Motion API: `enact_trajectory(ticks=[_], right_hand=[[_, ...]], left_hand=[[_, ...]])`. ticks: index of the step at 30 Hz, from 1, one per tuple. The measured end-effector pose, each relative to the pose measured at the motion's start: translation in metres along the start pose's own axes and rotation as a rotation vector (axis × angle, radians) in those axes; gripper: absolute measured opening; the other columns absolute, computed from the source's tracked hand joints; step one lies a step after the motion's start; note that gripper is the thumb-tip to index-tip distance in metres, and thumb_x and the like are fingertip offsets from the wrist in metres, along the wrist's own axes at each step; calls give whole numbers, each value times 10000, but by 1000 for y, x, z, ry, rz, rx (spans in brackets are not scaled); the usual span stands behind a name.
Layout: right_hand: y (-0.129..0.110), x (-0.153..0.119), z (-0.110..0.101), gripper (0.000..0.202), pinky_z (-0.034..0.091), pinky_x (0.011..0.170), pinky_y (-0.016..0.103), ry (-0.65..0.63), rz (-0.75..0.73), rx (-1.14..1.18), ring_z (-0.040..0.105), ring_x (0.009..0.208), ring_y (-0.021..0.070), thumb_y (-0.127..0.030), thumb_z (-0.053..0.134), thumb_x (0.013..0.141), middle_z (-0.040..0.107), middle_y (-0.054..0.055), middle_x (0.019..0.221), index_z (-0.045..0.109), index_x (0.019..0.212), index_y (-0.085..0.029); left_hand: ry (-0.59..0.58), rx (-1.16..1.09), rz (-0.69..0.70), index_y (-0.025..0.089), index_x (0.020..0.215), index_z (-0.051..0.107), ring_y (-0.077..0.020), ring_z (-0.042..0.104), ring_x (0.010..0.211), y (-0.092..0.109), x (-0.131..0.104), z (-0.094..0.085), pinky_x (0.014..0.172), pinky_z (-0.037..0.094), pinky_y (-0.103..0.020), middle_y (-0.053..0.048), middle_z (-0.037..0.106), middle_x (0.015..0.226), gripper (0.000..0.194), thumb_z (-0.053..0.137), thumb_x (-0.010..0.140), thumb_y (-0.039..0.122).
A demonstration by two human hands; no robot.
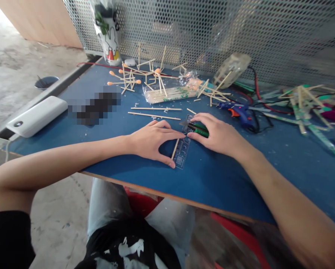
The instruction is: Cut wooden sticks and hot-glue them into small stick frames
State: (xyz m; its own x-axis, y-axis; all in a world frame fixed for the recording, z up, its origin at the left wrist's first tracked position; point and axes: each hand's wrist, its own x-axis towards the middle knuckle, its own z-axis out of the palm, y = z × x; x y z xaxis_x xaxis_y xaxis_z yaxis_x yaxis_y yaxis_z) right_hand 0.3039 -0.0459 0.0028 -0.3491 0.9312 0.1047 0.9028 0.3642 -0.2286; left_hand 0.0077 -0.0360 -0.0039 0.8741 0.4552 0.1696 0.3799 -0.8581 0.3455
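Observation:
My left hand (pixel 153 141) rests on the blue table, thumb and fingers spread along a short wooden stick (pixel 175 148). Its fingertips press the stick beside a clear printed ruler (pixel 181 155). In my right hand (pixel 219 132) is a green-handled cutting tool (pixel 199 129) with a dark head, partly hidden by the fingers. The tool's head lies over the far end of the ruler. My right thumb and left forefinger nearly meet near the stick's upper end. Two long wooden sticks (pixel 156 109) lie beyond my left hand, with small white scraps around them.
Behind stand joined stick frames with orange blobs (pixel 157 71) and a bagged bundle of sticks (pixel 170 94). A blue glue gun (pixel 241 115) with cables lies right. Left are a white power bank (pixel 38 116) and a blurred dark patch (pixel 96 107). A perforated metal screen (pixel 184 33) borders the back.

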Motion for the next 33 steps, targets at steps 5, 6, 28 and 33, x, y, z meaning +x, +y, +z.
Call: enact_trajectory(ticks=[5, 6, 28, 33], right_hand=[[2, -10, -7, 764, 619, 1097, 600, -101, -189, 67, 699, 1351, 410, -749, 740, 911, 569, 121, 1661, 661, 1500, -269], [1, -11, -7, 777, 611, 1117, 590, -106, -219, 90, 692, 1366, 404, -751, 763, 895, 576, 117, 1656, 666, 1498, -270], [-11, -21, 3, 823, 655, 873, 471, 62, -158, 176, 758, 1190, 375, -881, 671, 880, 717, 119, 1448, 677, 1451, -287], [-1, -30, -12, 490, 568, 722, 364, 131, -261, 206, 747, 776, 237, -763, 720, 933, 778, 32, 921, 685, 1066, -293]], left_hand=[[-8, 50, -39, 234, 1670, 510, -360, 616, 1432, 15, -9, -1, 1189, 456, -509, -216, 693, 1497, 1113, 807, 787, 843], [-1, 56, -45, 224, 1659, 522, -359, 617, 1443, 19, -11, -1, 1189, 461, -511, -219, 687, 1509, 1088, 797, 803, 837], [221, 244, 175, 197, 1448, 719, -286, 779, 1189, 38, -28, 7, 1001, 579, -411, -143, 805, 1364, 897, 570, 923, 909], [104, 107, 226, 271, 1460, 731, -285, 765, 1245, 19, -20, -8, 1063, 589, -435, -121, 789, 1407, 741, 600, 974, 815]])
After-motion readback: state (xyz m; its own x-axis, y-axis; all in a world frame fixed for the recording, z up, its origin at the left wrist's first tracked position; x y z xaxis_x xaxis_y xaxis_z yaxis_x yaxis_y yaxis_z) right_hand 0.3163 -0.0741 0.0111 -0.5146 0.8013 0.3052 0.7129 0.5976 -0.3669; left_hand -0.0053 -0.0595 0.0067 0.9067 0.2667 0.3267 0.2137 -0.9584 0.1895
